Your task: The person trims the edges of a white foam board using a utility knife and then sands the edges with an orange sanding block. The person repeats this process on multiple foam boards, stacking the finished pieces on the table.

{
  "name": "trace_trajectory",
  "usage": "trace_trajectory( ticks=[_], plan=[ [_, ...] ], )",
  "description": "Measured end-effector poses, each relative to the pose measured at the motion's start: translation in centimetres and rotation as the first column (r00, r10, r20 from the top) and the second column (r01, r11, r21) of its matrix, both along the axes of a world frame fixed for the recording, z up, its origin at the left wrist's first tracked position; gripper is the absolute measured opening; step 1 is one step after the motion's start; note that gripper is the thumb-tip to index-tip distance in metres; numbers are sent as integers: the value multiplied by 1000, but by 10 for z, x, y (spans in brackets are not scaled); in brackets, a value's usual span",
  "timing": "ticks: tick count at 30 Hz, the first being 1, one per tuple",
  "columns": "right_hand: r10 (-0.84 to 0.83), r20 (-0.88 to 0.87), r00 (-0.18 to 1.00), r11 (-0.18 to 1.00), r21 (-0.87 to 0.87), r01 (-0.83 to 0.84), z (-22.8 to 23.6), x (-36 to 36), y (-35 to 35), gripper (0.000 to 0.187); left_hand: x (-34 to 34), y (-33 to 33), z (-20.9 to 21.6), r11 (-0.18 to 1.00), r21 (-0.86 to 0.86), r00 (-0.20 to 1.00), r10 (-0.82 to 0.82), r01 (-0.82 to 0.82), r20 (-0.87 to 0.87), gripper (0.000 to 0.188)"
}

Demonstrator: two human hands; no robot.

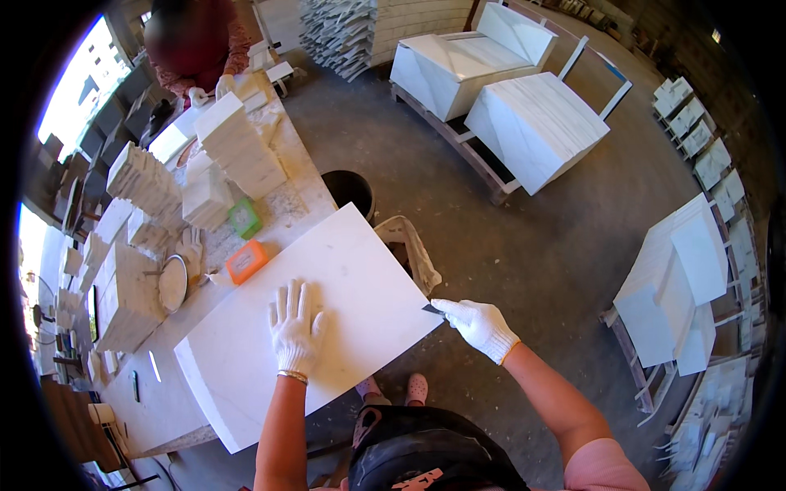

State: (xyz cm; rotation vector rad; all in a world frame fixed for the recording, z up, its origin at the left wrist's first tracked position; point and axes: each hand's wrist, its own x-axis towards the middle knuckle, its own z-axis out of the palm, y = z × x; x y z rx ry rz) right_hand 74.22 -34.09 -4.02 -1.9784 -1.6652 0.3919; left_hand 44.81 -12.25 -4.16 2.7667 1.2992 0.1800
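A large white marble slab (368,270) lies flat on the workbench, its right end jutting past the bench edge. My left hand (295,327), in a white knit glove, rests flat on the slab with the fingers spread. At the slab's right edge my right hand (479,326), gloved too, is closed round a small dark flat tool (431,308) that meets the edge near the corner. Most of the tool is hidden by my fingers, so its kind is unclear. Just beyond the slab sit an orange box (246,262) and a green box (244,218).
Stacks of stone tiles (237,147) and a round bowl (173,283) stand on the workbench (299,184). A co-worker (196,49) is at its far end. A black bucket (350,192) and an open sack (409,250) are beside it. Slabs on pallets (532,123) occupy the floor.
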Motion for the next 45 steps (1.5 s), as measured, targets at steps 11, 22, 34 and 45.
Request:
trace_trajectory(
  ticks=[11, 22, 34, 45],
  plan=[
    [0, -8, 1000, 999, -35, 0, -1, -9, -2, 40, -3, 1, -3, 1000, 13, 1000, 5, -5, 3, 66],
    [24, -181, 983, 987, -151, -52, -5, -66, -11, 40, -3, 2, -5, 1000, 9, 1000, 9, -9, 27, 68],
    [-13, -113, 993, 993, -117, 0, 9, 18, 30, 34, -1, 1, -3, 1000, 6, 999, -4, 4, 36, 66],
    [129, 107, 986, 990, -70, -122, 7, 0, 2, 46, -1, 1, -1, 1000, -6, 999, 15, -15, 42, 67]
  ],
)
